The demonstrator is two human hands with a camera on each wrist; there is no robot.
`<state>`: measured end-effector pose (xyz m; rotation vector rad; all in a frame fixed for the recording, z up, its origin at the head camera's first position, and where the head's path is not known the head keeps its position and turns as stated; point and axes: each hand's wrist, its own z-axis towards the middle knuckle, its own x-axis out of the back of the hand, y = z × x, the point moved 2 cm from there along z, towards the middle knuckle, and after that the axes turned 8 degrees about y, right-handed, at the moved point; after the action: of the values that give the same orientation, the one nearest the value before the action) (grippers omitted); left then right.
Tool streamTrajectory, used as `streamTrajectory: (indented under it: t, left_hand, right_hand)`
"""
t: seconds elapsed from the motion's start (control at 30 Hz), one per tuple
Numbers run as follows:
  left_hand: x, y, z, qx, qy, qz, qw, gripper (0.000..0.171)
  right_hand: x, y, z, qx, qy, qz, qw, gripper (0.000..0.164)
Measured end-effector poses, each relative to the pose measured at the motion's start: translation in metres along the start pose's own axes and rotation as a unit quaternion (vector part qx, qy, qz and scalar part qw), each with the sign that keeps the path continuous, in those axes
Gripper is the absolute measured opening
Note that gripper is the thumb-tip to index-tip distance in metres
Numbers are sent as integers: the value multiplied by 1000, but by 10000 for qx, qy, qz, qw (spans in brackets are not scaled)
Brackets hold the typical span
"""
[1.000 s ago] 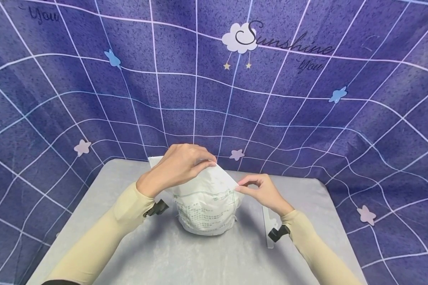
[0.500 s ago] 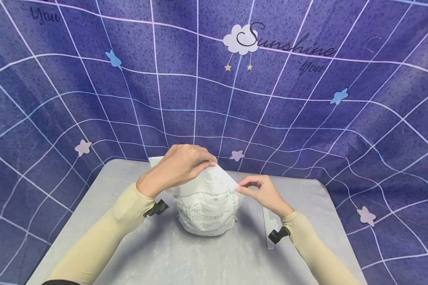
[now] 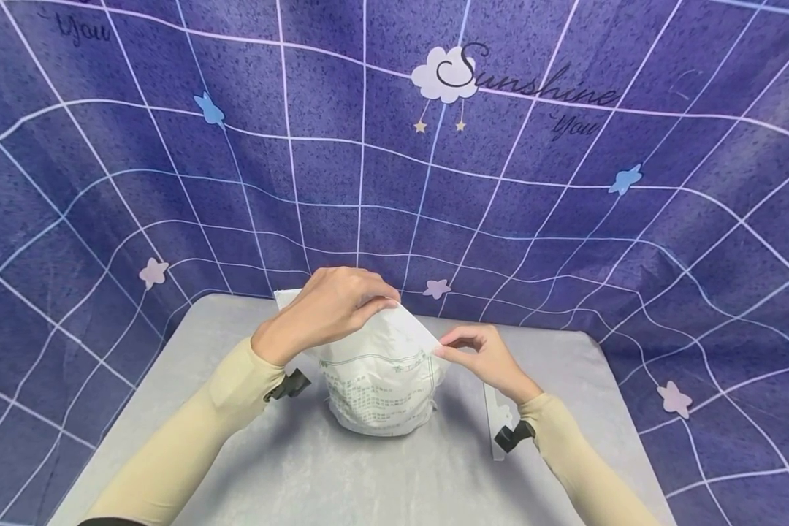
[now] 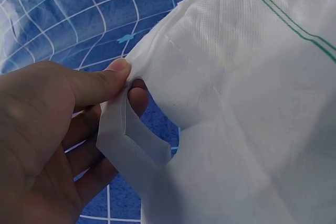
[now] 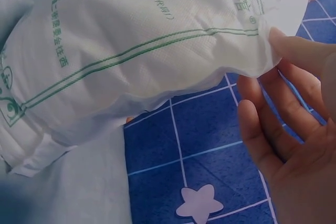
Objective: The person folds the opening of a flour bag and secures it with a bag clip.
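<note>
A white bag (image 3: pixel 378 383) with green lines and printed characters stands bulging on the grey-covered table. My left hand (image 3: pixel 332 303) pinches its top edge near the middle. In the left wrist view, thumb and forefinger of that left hand (image 4: pixel 47 119) pinch the white fabric (image 4: pixel 231 103) beside a rounded cut-out. My right hand (image 3: pixel 483 356) pinches the bag's upper right corner. In the right wrist view, this right hand (image 5: pixel 294 114) has its thumb on the corner, the other fingers loosely spread below. What fills the bag is hidden.
The grey-covered table (image 3: pixel 237 467) lies under the bag. A flat white piece with a straight edge (image 3: pixel 497 438) lies on it, partly under my right wrist. A purple-blue grid-patterned cloth (image 3: pixel 394 168) with stars hangs behind and at both sides.
Almost nothing differs. Both hands keep their places on the bag's top edge, and the right hand sits very slightly lower in the head view.
</note>
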<state>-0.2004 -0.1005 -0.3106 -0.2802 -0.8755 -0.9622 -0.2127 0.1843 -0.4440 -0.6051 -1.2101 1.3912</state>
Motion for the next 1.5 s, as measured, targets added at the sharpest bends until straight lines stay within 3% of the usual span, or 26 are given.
streamTrajectory:
  t: [0.17,0.43,0.83,1.07,1.5]
  left_hand:
    - [0,1,0,18,13,-84,10000,11]
    - [2,1,0,184,-53,-84,9998,11]
    - [1,3,-2,270,-45,-131,9995,11]
    - [1,6,-2,238,21,-115,9996,12]
    - [-1,7,-2,171,113,-169,9996,13]
  right_hand:
    - [1,-8,2,188,-105,4,9998,16]
    - [-7,-40,25,697,-141,-83,9974,16]
    - [-28,-76,42,1340,89,-973,9862,14]
    - [-39,-85,45,1692,106,-1216,9780,15]
    - [-45,-83,46,1801,331,-1126,9766,18]
